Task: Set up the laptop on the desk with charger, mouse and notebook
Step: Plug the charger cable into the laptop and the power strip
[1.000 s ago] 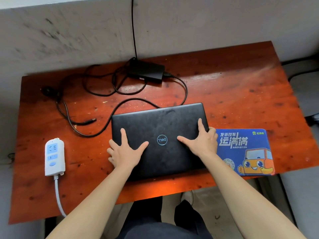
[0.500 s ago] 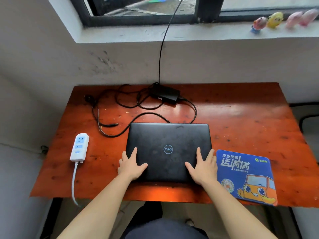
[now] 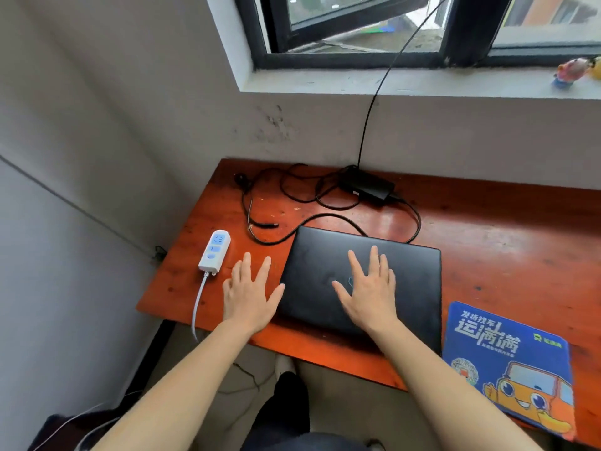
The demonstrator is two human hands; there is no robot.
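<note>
A closed black laptop [image 3: 413,281] lies flat on the red-brown desk [image 3: 507,242]. My right hand [image 3: 367,288] is spread over the middle of its lid with straight fingers. My left hand [image 3: 250,291] hovers or rests with straight fingers over the desk just left of the laptop, its thumb at the laptop's left edge. Behind the laptop sits the black charger brick [image 3: 367,187] with its tangled cable; the loose barrel plug [image 3: 266,224] lies on the desk. A blue mouse pad [image 3: 510,362] lies at the front right. No mouse or notebook is in view.
A white power strip [image 3: 214,252] lies at the desk's left edge, its white cord hanging to the floor. A black cable [image 3: 370,109] runs up the wall to the window. Small toy figures [image 3: 572,71] stand on the sill. The wall is close on the left.
Both hands have shifted left: the left one has come off the laptop lid onto the desk side, the right one now covers the lid's middle. The view has swung left and upward.
</note>
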